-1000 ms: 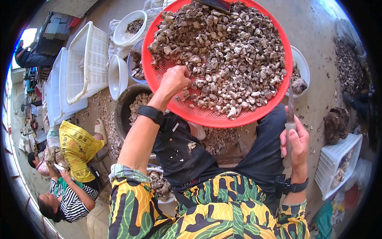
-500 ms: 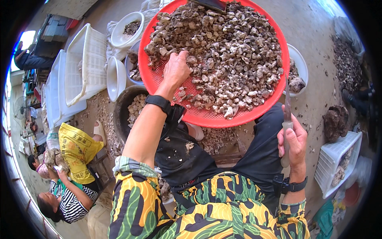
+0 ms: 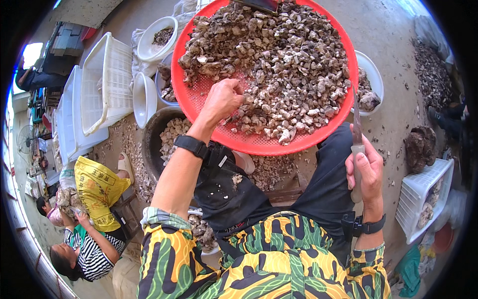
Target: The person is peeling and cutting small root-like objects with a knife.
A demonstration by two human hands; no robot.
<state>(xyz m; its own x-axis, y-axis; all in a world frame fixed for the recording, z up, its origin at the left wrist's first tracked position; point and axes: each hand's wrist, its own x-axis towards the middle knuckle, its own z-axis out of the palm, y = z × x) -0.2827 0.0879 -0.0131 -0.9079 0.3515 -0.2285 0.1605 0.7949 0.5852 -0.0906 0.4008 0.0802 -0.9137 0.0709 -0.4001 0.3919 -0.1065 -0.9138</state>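
A wide red perforated tray (image 3: pixel 177 89) lies over my knees, heaped with rough brown-and-white chunks (image 3: pixel 298 65). Over its near left part is my left hand (image 3: pixel 222 103), fingers curled together beside the chunks; whatever they hold, if anything, is hidden. My right hand (image 3: pixel 366 172) is wrapped round the pale handle of a knife (image 3: pixel 357 129) to the right of the tray, its blade pointing up beside the rim. A dark flat object (image 3: pixel 261 4) rests at the tray's far edge.
At the left stand a dark bowl (image 3: pixel 149 149) of pale chunks, white basins (image 3: pixel 145 99) and a white crate (image 3: pixel 119 74). Further left, a person (image 3: pixel 94 251) in stripes handles a large lump. Behind the tray's right rim is a white basin (image 3: pixel 377 79); a crate (image 3: pixel 408 219) stands lower right.
My left hand has come slightly nearer and to the right, its fingers more curled. More of the red tray shows at the left. The right hand with the knife has barely moved.
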